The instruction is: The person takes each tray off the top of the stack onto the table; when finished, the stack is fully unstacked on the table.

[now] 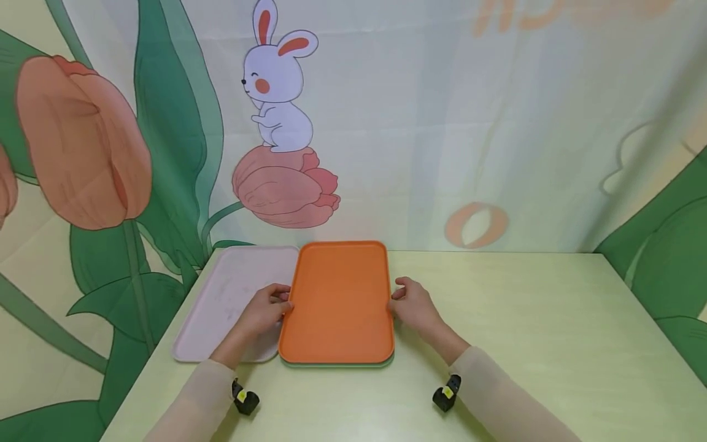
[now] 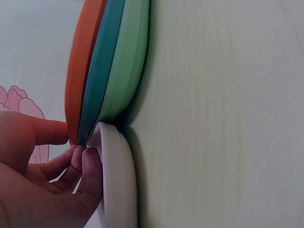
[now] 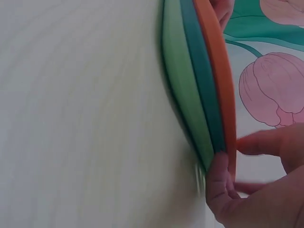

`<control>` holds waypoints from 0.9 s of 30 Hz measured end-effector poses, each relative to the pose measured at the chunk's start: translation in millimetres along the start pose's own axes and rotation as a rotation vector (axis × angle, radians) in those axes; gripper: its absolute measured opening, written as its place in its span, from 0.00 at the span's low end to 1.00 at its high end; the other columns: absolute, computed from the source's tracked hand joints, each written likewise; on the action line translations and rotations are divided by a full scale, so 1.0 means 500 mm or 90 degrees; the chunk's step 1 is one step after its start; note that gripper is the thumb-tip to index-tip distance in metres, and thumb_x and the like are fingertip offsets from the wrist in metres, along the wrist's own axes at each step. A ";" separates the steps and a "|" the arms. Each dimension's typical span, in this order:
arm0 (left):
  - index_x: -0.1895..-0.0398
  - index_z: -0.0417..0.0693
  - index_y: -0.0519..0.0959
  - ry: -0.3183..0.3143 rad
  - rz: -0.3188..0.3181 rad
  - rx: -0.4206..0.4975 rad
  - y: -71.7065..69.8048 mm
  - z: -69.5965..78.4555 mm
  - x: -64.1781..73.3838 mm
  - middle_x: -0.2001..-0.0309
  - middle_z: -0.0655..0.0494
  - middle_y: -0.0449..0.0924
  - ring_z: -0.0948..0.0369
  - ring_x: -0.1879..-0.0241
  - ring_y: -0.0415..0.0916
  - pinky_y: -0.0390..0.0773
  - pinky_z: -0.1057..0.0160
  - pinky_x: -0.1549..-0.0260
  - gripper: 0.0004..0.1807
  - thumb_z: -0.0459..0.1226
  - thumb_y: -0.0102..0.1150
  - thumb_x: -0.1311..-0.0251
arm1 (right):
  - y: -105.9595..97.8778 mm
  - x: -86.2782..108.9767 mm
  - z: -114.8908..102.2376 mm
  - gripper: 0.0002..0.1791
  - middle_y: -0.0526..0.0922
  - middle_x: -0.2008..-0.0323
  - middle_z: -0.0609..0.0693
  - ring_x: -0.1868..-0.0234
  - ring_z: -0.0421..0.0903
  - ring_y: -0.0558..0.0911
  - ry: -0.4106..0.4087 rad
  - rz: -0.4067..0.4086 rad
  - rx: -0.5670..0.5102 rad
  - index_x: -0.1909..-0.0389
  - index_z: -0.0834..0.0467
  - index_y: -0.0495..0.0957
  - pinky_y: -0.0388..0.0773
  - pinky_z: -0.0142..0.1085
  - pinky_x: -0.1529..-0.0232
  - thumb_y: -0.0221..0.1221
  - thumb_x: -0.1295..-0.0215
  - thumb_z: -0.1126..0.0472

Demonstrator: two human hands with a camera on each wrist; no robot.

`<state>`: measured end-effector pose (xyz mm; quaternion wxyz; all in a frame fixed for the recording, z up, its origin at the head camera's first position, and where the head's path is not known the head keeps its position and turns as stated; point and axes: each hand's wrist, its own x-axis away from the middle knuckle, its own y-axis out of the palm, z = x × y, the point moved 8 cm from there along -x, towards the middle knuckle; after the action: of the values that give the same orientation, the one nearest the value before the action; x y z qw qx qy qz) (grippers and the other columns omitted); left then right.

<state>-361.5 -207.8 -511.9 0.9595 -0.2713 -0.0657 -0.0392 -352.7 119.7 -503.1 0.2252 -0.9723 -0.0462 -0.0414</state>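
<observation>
An orange tray tops a nested stack, with a teal tray beneath it and a light green tray lowest. At the stack's left edge, my left hand pinches the orange rim, one digit on top and curled fingers at the seam below. My right hand grips the opposite edge, with a fingertip overlapping the teal rim and another digit against the orange top. A pale lavender tray lies flat to the left, partly behind the left hand, its rim touching the stack's side.
The pale wood-grain table extends to the right of the stack. Behind its far edge hangs a printed curtain with a rabbit and tulips. A small black wrist camera sits on the left wrist, another on the right.
</observation>
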 end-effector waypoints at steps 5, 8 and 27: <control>0.33 0.34 0.74 0.000 0.000 -0.006 0.001 0.004 0.000 0.47 0.43 0.77 0.52 0.54 0.79 0.82 0.61 0.60 0.24 0.33 0.62 0.29 | 0.008 -0.004 0.005 0.30 0.78 0.59 0.56 0.70 0.45 0.79 -0.029 -0.006 0.044 0.31 0.71 0.73 0.79 0.34 0.69 0.63 0.34 0.72; 0.33 0.34 0.75 -0.004 0.007 -0.011 -0.001 0.003 0.001 0.47 0.43 0.78 0.51 0.53 0.79 0.82 0.61 0.60 0.23 0.32 0.62 0.29 | 0.007 -0.001 0.001 0.31 0.78 0.59 0.56 0.67 0.46 0.78 -0.054 0.012 0.067 0.31 0.73 0.73 0.77 0.33 0.69 0.62 0.36 0.72; 0.33 0.35 0.74 -0.010 -0.005 -0.018 0.000 0.001 0.000 0.47 0.44 0.76 0.51 0.51 0.77 0.81 0.58 0.56 0.23 0.33 0.61 0.27 | -0.007 0.001 -0.009 0.25 0.81 0.56 0.61 0.62 0.51 0.87 0.053 -0.091 -0.203 0.30 0.68 0.72 0.89 0.45 0.63 0.61 0.26 0.68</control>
<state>-361.8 -207.5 -511.3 0.9549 -0.2845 -0.0739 -0.0420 -352.7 121.0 -497.5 0.0663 -0.9874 -0.0987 -0.1045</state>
